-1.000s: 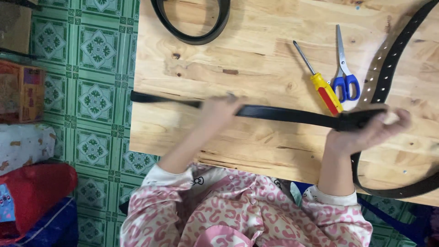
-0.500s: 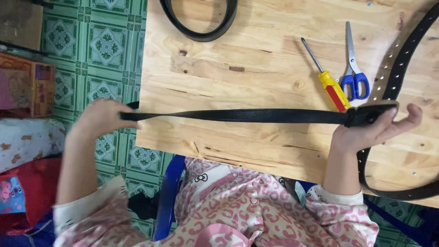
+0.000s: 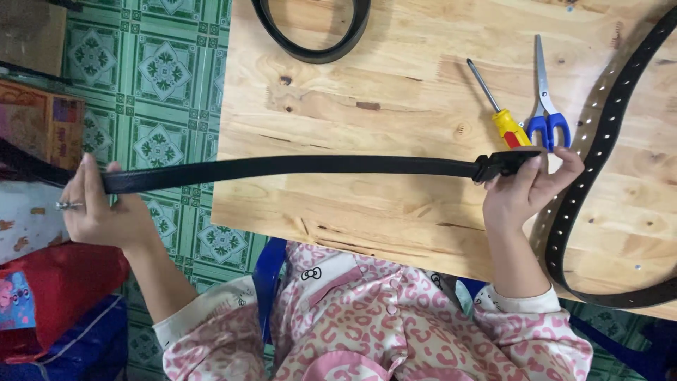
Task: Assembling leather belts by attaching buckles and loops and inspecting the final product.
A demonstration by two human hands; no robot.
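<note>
You are holding a black belt (image 3: 296, 168) stretched taut between both hands, level above the near edge of the wooden table (image 3: 395, 85). Your right hand (image 3: 525, 194), at about three o'clock in the view, is wrapping its fingers closed around the buckle end (image 3: 504, 164), thumb underneath and fingertips curling over the top. Your left hand (image 3: 99, 204), out at nine o'clock past the table edge and over the green tiled floor (image 3: 162, 77), is pinching the strap shut between thumb and fingers, with the tail running on toward the left edge of the view.

To do this well, you would be keeping both hands level so the strap is lying flat rather than twisting, and pulling evenly so no slack is sagging in the middle.

The strap is looking smooth, matte and narrow, likely leather or a leather-like material; the buckle end is dark and blocky. At twelve o'clock from your right hand, a screwdriver (image 3: 502, 113) with a yellow and red handle and thin steel shaft is lying just beside blue-handled scissors (image 3: 544, 106). A second black belt (image 3: 599, 141), punched with rows of small holes, is curving around your right hand from one o'clock down to five. A coiled black belt (image 3: 314, 35) is resting at the far table edge. The tabletop is pale, knotty, jointed timber.
</note>
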